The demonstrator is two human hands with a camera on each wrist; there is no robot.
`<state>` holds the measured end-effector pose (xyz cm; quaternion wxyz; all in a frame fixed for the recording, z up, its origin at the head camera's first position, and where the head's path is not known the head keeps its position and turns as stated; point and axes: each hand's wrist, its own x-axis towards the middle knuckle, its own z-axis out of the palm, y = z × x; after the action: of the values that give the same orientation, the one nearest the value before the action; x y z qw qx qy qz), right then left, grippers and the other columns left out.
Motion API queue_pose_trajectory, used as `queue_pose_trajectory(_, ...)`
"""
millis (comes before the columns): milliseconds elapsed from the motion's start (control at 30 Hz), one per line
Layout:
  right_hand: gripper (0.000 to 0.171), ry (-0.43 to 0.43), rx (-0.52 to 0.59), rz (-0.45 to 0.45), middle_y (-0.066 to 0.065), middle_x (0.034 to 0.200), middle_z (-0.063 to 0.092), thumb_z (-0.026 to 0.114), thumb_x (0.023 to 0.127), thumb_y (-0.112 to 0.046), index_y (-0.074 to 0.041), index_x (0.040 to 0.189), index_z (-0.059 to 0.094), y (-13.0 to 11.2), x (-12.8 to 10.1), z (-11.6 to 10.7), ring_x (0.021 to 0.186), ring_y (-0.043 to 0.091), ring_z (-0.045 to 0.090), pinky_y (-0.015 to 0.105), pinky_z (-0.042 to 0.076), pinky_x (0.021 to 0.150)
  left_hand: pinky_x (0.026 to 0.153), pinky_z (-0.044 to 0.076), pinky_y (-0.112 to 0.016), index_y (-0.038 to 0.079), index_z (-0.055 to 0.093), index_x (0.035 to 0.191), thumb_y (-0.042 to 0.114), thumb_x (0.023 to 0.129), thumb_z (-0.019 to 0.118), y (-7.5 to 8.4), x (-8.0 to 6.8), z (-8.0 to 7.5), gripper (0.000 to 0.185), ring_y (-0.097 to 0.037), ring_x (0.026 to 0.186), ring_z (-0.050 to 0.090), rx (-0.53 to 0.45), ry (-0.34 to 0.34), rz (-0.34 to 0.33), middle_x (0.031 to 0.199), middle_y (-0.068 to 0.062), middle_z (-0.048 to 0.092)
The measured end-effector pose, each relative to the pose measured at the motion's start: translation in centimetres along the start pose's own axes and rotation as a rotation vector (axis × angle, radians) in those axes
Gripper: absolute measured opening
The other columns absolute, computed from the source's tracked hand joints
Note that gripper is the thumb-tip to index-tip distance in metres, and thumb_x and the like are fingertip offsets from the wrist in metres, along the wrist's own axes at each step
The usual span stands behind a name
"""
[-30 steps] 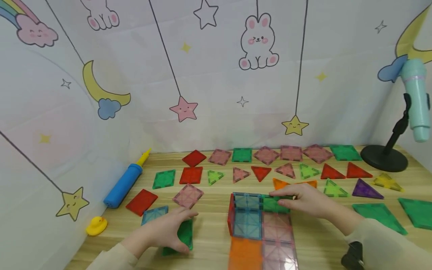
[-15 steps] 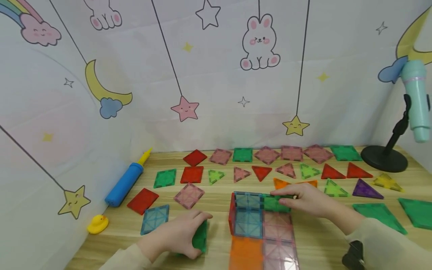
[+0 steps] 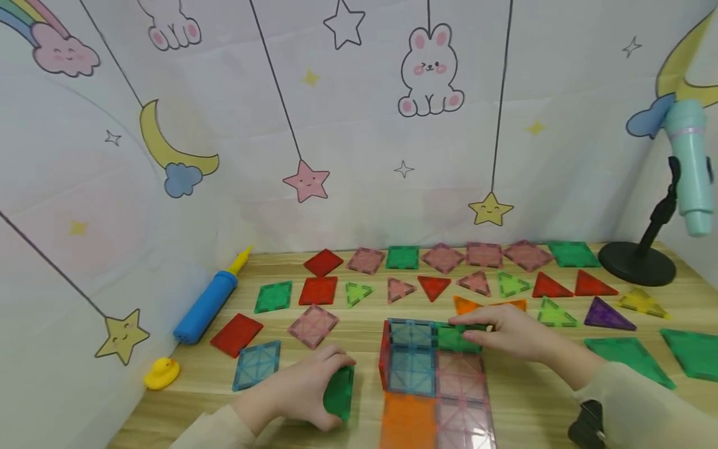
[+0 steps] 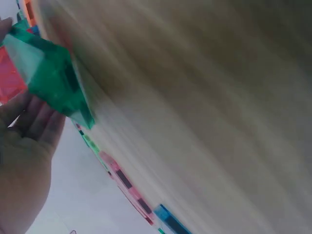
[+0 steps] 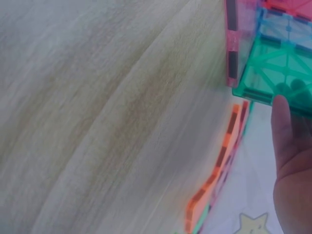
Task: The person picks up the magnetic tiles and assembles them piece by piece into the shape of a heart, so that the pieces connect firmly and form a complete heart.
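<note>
Two hands at work on the tabletop (image 3: 359,390): the left hand (image 3: 303,393) has its grip curled round a green square tile (image 3: 339,393), tilted up just left of the flat tile build (image 3: 434,380). The right hand (image 3: 507,333) pinches the upright green tile (image 3: 451,338) at the build's far edge, beside an upright blue tile (image 3: 411,333).

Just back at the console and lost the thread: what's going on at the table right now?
A person is building with magnetic tiles on a wooden table. The right hand holds a green square tile upright at the back of the part-built tile structure. The left hand grips another green tile on edge just left of the structure, not touching it. Loose square and triangle tiles lie in rows behind.
</note>
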<state>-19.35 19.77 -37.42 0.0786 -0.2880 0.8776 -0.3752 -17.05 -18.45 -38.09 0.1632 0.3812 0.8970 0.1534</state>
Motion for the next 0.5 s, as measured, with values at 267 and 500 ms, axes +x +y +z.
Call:
queue_pose_trajectory(267,0.039,0.002,0.001,0.029,0.007,0.120,0.062,0.060,0.091,-0.035,-0.017,0.126,0.062,0.0,0.0,-0.1,0.048,0.005,0.035,0.026,0.036,0.048,0.100,0.038,-0.030,0.001,0.037,0.131,0.018,0.072,0.076,1.8,-0.2,0.7,0.072,-0.016,0.118,0.046,-0.454,0.121,0.175,0.127,-0.011,0.039)
queue_pose_trajectory(500,0.040,-0.001,0.005,0.034,0.006,0.117,0.063,0.060,0.091,-0.034,-0.015,0.126,0.062,-0.2,0.0,0.0,0.047,0.005,0.032,0.026,0.034,0.046,0.101,0.035,-0.028,0.004,0.037,0.130,0.010,0.074,0.075,2.5,0.2,1.7,0.068,-0.018,0.123,0.044,-0.653,0.113,0.259,0.128,-0.011,0.037)
